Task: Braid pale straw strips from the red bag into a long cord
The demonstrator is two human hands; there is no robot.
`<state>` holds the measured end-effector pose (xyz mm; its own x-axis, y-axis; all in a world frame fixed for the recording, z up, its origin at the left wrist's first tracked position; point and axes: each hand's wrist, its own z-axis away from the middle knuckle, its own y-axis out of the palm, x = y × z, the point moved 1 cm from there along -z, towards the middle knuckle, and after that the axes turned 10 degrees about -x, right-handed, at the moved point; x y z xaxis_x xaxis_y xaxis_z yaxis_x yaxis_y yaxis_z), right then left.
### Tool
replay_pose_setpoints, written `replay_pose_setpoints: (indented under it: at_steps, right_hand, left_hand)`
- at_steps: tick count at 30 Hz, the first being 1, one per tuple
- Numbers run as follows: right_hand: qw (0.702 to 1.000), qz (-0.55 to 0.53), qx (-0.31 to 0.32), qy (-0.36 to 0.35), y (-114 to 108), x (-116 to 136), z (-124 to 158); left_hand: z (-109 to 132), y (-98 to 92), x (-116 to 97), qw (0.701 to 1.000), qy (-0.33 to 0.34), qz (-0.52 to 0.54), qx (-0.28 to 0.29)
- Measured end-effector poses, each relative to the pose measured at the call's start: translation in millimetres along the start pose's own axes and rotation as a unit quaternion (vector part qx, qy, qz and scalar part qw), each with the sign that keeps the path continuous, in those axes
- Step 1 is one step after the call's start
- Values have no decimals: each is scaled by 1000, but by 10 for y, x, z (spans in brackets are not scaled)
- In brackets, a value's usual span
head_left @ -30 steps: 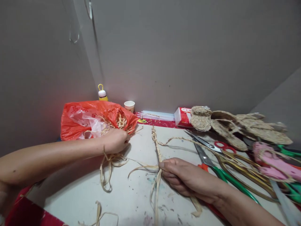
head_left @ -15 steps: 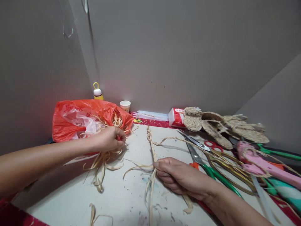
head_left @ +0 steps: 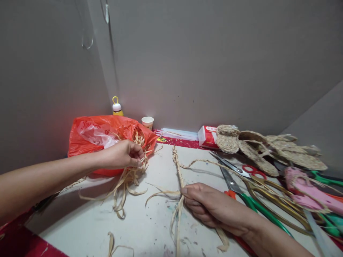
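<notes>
My right hand (head_left: 205,203) pinches a braided straw cord (head_left: 179,169) between thumb and fingers, near where the braid ends. Loose strands (head_left: 179,217) fan out from that spot to the left and toward me. My left hand (head_left: 124,154) is at the mouth of a red plastic bag (head_left: 88,137), its thumb and fingers closed at the dry straw strips (head_left: 139,139) that spill out. Whether a strip is caught between those fingertips is hard to see. More strips (head_left: 120,205) hang from the bag onto the white board (head_left: 88,228).
Several scissors (head_left: 268,196) and a pink glue gun (head_left: 302,189) crowd the right side, with woven straw slippers (head_left: 257,153) behind. Along the back stand a red-white tissue pack (head_left: 207,136), white glue sticks (head_left: 179,134), a paper cup (head_left: 147,122) and a yellow-white bottle (head_left: 117,107).
The whole view has shifted, so everything sits further right. My left hand has moved slightly among the straw at the bag's mouth. My right hand keeps its pinch on the braid.
</notes>
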<state>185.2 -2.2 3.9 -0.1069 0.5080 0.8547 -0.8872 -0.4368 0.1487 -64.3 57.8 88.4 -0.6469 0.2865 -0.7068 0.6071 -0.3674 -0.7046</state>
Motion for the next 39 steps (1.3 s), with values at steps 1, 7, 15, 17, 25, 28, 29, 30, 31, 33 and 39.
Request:
replay_pose_setpoints:
  at_steps: [1,7,15,17,25,28,29,30,31,33,39]
  right_hand:
    - [1000,-2,1,-2,1,-1,-1]
    - [1000,-16,5,0,-4,-8,-7]
    - [998,-51,26,-5,-56,-53,-35]
    - [998,-56,29,-8,-59,-56,-36]
    - [998,-63,20,4,-67,-65,-44]
    - [997,-67,21,12,-73,-73,-50]
    - [997,-68,21,15,-75,-75,-50]
    - [997,-68,21,18,-75,-77,-51]
    - [997,-68,22,20,-75,-79,-50]
    - [997,-67,24,19,-74,-82,-47]
    - [998,-63,24,7,-58,-85,-28]
  left_hand:
    - [12,6,-18,1000,-4,17,8]
    - [75,323,-146,993,-42,105,44]
    - [-69,818,-118,990,51,121,52]
    - [-96,869,-106,986,46,144,66]
    - [-155,1048,-55,937,-81,305,150]
    - [-187,1084,-35,928,-93,329,147]
    - [-196,1091,-26,925,-96,335,149]
    - [-204,1098,-15,922,-100,340,156]
    - [-210,1104,-3,920,-103,341,162]
    - [-217,1116,22,919,-111,337,171]
    - [-221,1123,29,934,-101,318,127]
